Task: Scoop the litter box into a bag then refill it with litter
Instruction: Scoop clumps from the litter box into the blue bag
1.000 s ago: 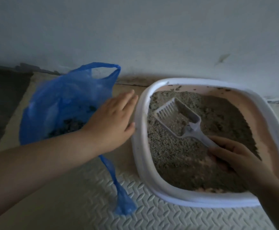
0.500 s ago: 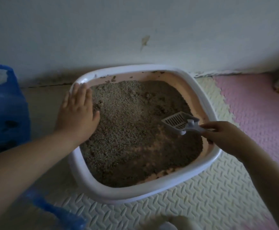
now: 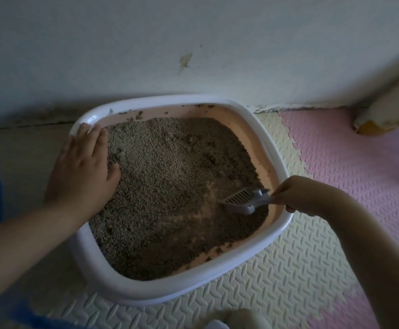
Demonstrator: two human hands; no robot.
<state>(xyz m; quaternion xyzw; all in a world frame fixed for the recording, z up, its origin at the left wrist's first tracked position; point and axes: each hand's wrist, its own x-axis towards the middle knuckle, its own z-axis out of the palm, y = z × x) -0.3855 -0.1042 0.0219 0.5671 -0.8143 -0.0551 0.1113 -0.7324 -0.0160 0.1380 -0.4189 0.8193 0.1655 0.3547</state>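
Lowered into litter point(image 3: 170, 174), one scoop point(image 3: 241, 201), right grip point(image 3: 296, 193) clasping it; left grip point(image 3: 84, 172) flat on one litter box point(image 3: 146, 293).

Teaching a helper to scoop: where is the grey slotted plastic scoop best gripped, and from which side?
Grip the grey scoop by its narrow handle, from the right over the white litter box rim: its slotted head points left into the litter, handle toward the right hand.

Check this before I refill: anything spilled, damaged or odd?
Litter crumbs cling to the far inner wall of the litter box, above the fill. A bare pink patch shows beside the scoop. The wall behind has a scuffed stain. No litter shows on the mat.
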